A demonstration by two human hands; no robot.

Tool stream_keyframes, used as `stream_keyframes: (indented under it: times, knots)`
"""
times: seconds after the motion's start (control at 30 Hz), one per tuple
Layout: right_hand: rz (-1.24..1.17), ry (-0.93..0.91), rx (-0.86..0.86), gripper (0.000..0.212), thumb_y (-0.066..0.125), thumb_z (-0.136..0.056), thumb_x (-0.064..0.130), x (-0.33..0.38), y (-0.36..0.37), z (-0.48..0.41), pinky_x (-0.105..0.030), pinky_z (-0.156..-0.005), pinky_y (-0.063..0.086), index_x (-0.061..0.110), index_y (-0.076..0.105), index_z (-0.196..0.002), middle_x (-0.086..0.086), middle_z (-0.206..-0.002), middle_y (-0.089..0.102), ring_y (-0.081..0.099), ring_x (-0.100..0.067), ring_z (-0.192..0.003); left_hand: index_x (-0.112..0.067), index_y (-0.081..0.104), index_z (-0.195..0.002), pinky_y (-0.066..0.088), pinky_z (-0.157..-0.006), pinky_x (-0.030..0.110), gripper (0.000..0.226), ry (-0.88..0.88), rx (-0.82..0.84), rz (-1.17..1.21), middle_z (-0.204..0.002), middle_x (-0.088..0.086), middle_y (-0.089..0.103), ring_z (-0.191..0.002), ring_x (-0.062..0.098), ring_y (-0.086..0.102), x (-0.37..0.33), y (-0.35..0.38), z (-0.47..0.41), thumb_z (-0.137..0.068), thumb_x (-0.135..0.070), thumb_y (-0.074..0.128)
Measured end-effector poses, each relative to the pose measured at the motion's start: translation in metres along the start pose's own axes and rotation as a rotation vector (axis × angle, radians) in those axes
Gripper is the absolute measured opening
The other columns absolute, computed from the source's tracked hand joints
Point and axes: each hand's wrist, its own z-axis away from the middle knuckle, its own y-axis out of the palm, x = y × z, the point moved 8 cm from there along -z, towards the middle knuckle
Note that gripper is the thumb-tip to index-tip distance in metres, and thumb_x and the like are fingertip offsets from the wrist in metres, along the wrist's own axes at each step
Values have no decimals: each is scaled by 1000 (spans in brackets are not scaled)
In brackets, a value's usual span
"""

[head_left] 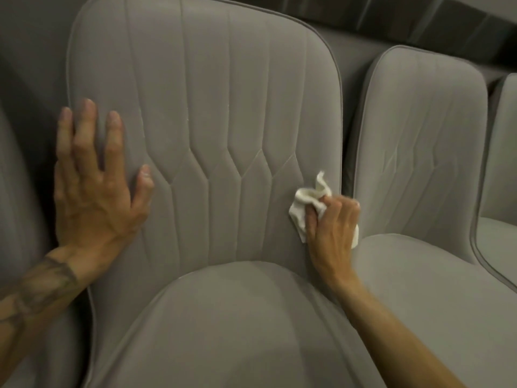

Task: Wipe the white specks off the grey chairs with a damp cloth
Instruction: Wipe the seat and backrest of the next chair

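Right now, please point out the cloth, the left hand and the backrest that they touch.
cloth (300, 205): head view, bunched white fold on its left side.
left hand (92, 191): head view, back of the hand.
backrest (223, 93): head view, bare upper middle panel.

A dark panelled band (447, 23) across the upper right corner, blurred, details unclear

Chair (212, 102) in front of you: matt grey fabric, short soft nap, stitched seams, piped edge | cloth (303, 204) you grip: white, matt, crumpled, soft weave | neighbour chair (416, 130): same matt grey upholstery, faintly creased
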Motion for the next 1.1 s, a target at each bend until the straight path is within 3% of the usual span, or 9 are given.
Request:
stream_keyframes:
  times: [0.13, 0.33, 0.47, 0.6, 0.67, 0.77, 0.87, 1.0, 1.1]
  knots:
    - [45, -157, 115, 25, 44, -105, 36, -4, 5, 20, -47, -85, 40, 11, 49, -108, -13, -107, 46, 47, -34, -93, -10, 22, -164, 14, -130, 48, 67, 7, 4, 3, -169, 24, 18, -157, 46, 15, -2, -2, 0, -106, -39, 38]
    - [-10, -30, -3, 27, 46, -105, 35, -13, 7, -13, -43, -89, 38, 9, 47, -113, -11, -112, 44, 44, -31, -98, -11, 21, -164, 19, -129, 51, 67, 7, -1, 15, -170, 22, 18, -157, 45, 15, 0, -2, 1, -106, -41, 37]
    - [88, -323, 216, 34, 42, -105, 47, -10, 10, 75, -43, -85, 38, 16, 52, -113, -9, -111, 50, 50, -34, -98, -12, 20, -165, 18, -128, 48, 67, 0, 1, -3, -171, 21, 17, -159, 42, 13, 0, -1, 1, -107, -40, 38]
    - [122, -457, 287, 34, 36, -104, 47, -2, 8, 57, -40, -81, 34, 19, 53, -114, -6, -110, 47, 50, -32, -93, -12, 20, -165, 18, -130, 49, 68, 10, 7, -10, -171, 21, 17, -158, 43, 13, 1, 0, 2, -106, -39, 40]
    - [129, -421, 180, 38, 32, -105, 49, 7, 7, 8, -42, -82, 33, 17, 52, -114, -9, -108, 45, 45, -31, -94, -12, 20, -165, 15, -130, 47, 68, 6, -2, -6, -171, 21, 17, -159, 42, 13, 1, -1, 1, -106, -39, 40]
    - [121, -217, 33, 26, 42, -104, 39, 12, 10, -71, -40, -84, 31, 14, 47, -110, -10, -108, 42, 40, -28, -95, -13, 19, -165, 16, -129, 48, 68, 8, 2, -14, -171, 20, 16, -159, 42, 12, 1, 0, 1, -106, -40, 38]
    - [197, -48, -43, 23, 44, -105, 35, 24, 18, -82, -42, -84, 33, 12, 46, -107, -13, -108, 45, 43, -31, -96, -12, 21, -165, 19, -127, 48, 68, -10, 5, -23, -171, 19, 16, -159, 40, 12, 1, -1, 1, -105, -40, 39]
    - [195, -389, 223, 22, 44, -104, 36, 66, 41, -36, -42, -84, 37, 15, 44, -111, -10, -105, 49, 48, -31, -94, -9, 23, -164, 10, -130, 39, 66, 9, -15, -29, -170, 22, 19, -158, 43, 14, -2, -2, 0, -106, -37, 39]
    - [133, -420, 114, 18, 48, -101, 30, 83, 33, -93, -41, -83, 35, 15, 45, -110, -12, -105, 50, 44, -30, -93, -10, 23, -164, 13, -130, 42, 66, -1, -19, -39, -170, 21, 18, -159, 42, 13, 1, -2, 0, -106, -37, 39]
